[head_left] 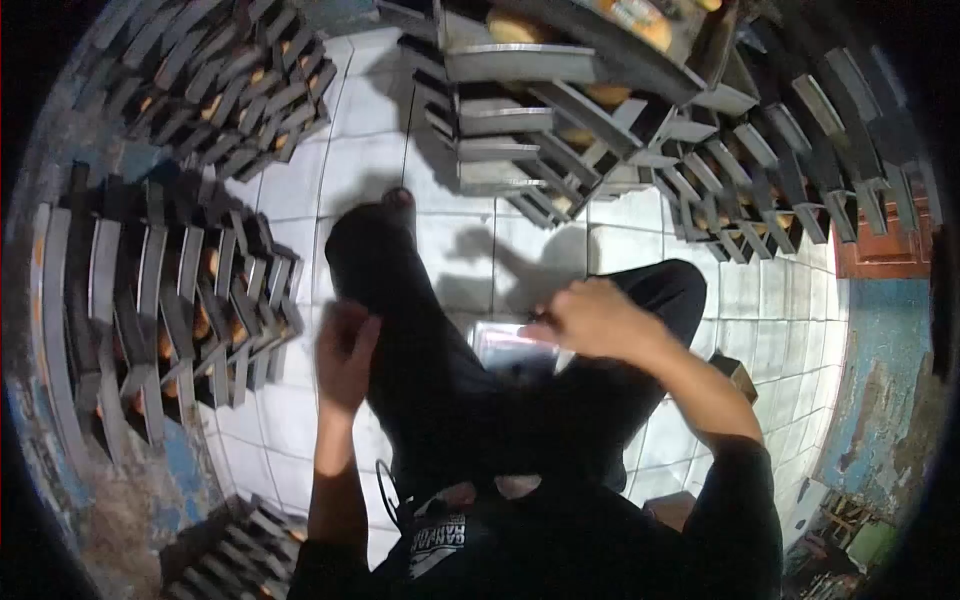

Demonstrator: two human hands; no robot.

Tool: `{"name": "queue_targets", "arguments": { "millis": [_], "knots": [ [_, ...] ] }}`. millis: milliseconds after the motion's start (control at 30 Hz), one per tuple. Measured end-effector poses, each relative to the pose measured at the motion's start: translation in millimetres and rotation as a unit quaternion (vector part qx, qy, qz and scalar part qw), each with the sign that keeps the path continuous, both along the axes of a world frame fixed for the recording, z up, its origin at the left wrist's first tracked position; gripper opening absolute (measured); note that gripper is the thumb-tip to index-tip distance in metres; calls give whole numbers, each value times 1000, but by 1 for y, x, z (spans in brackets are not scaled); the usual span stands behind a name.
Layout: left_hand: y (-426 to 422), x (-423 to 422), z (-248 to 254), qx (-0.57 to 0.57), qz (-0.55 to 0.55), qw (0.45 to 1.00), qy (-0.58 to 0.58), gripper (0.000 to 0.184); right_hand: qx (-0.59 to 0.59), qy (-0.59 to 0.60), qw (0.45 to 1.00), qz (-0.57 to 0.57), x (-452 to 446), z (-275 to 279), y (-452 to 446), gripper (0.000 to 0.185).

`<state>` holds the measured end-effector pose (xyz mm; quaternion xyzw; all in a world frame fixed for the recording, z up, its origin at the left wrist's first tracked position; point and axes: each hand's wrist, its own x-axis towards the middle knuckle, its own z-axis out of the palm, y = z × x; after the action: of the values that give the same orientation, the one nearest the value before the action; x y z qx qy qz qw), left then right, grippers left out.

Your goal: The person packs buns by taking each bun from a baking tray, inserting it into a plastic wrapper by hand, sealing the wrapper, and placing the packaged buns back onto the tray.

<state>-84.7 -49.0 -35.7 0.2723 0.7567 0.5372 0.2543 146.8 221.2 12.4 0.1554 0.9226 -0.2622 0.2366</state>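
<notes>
My left hand (347,358) is raised beside my left thigh, a little blurred, with the thumb apart from the fingers and nothing visible in it. Over my lap, my right hand (590,318) is bent, its fingers curled and smeared by motion; whether they hold anything cannot be made out. Just under its fingertips a shiny rectangular thing (512,345), like a phone or a small tray, lies between my legs. My dark trousers (420,310) surround it. Where the shiny thing's lower edge rests is too dark to tell.
Stacks of grey metal trays (150,290) holding brownish, bread-like pieces stand at the left, with more stacked trays (520,120) ahead and at the right. White floor tiles (620,235) lie beneath. Small brown boxes (735,378) are by my right side, near a peeling blue wall (880,370).
</notes>
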Motion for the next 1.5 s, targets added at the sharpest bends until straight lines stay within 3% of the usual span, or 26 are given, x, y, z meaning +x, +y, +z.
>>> {"name": "queue_targets", "arguments": {
  "millis": [100,167,233,300,333,367,400,433,500,533,567,633,667,700,733,800,833,900,967,1000,1033,1100,1167,1300,1367,1500],
  "knots": [
    [21,12,19,10,-21,1000,-8,17,115,-7,987,110,40,-118,-63,51],
    [26,21,24,25,-34,999,-18,17,108,38,985,131,59,-171,-93,36],
    [33,28,30,59,-39,995,-75,19,166,78,972,144,58,-171,-109,24],
    [30,34,28,22,-58,995,-78,23,62,12,989,135,54,-157,-104,21],
    [32,42,24,40,-69,988,-135,26,-25,-82,991,104,39,-120,-87,24],
    [31,48,20,58,-78,977,-192,29,-22,-81,991,105,40,-109,-80,24],
    [29,51,13,42,-108,967,-229,50,-11,52,998,21,44,-103,-72,27],
    [29,56,12,46,-107,967,-227,50,-1,184,981,-63,45,-90,-62,30],
    [36,71,10,6,-62,975,-213,76,-94,271,946,-150,39,-50,-26,32],
    [37,74,-4,9,-68,968,-243,103,-190,217,935,-206,31,-19,-9,28],
    [40,74,-6,16,-69,969,-239,103,-239,218,910,-259,29,-4,-5,31],
    [48,74,-4,91,-126,855,-494,101,-314,238,871,-293,25,16,0,31],
    [54,77,-2,91,-122,841,-519,80,-299,294,866,-274,20,22,-1,30],
    [58,74,5,98,-124,843,-515,80,-285,324,864,-261,16,28,2,29],
    [60,71,13,78,-112,871,-473,63,-269,354,861,-249,11,35,6,34],
    [67,68,28,70,-51,927,-366,31,-331,401,772,-365,-1,50,12,42],
    [67,62,31,76,-48,927,-364,31,-352,406,729,-424,-8,55,18,43],
    [62,45,34,51,-43,957,-283,26,-320,468,742,-359,-28,59,25,40],
    [58,31,37,63,2,955,-289,22,-339,421,770,-339,-52,79,27,40],
    [57,25,39,69,44,952,-296,19,-337,462,773,-275,-66,79,33,38],
    [58,19,39,76,44,952,-294,19,-302,429,807,-269,-81,95,35,34],
    [56,10,41,198,125,925,-298,13,-279,363,870,-182,-116,119,58,29],
    [49,-2,42,207,138,927,-280,8,-224,462,838,-184,-160,137,82,24],
    [38,-12,45,247,185,910,-275,9,165,505,837,-132,-256,155,200,64],
    [33,-15,44,251,191,909,-274,10,191,257,927,-196,-291,170,238,84],
    [25,-17,39,252,181,907,-284,15,253,236,917,-196,-344,118,314,97]
  ]
}}
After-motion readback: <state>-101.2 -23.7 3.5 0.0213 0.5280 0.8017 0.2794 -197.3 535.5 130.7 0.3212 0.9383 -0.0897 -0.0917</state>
